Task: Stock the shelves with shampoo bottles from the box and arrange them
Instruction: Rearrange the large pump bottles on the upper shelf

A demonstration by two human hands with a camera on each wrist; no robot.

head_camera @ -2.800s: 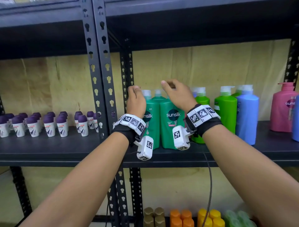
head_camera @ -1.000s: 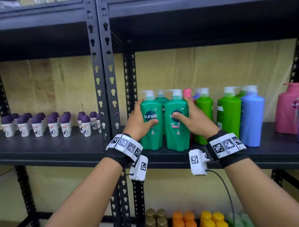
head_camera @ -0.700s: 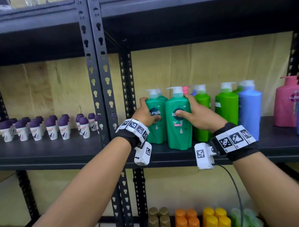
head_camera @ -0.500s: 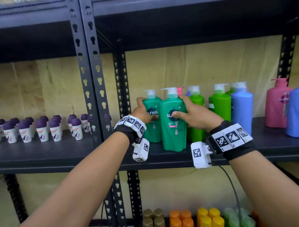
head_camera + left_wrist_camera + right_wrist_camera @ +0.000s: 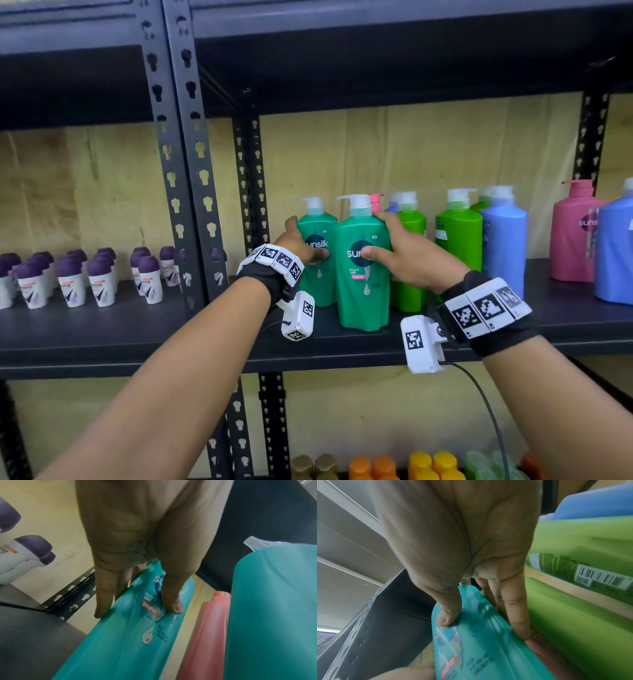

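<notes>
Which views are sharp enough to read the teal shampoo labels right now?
Head view: evenly lit, the sunsilk logo readable on the left teal bottle, with the left hand and right hand partly covering both labels. Left wrist view: soft, only SHAMPOO legible. Right wrist view: the label on the right teal bottle is blurred.

My head cam faces the dark metal shelf (image 5: 102, 329) straight on, slightly downward, both forearms in frame. L wrist cam looks along the left hand (image 5: 137, 536), v. close. R wrist cam likewise along the right hand (image 5: 462, 534). All 3 share the teal-green plastic pump shampoo bottles (image 5: 363, 274).
</notes>
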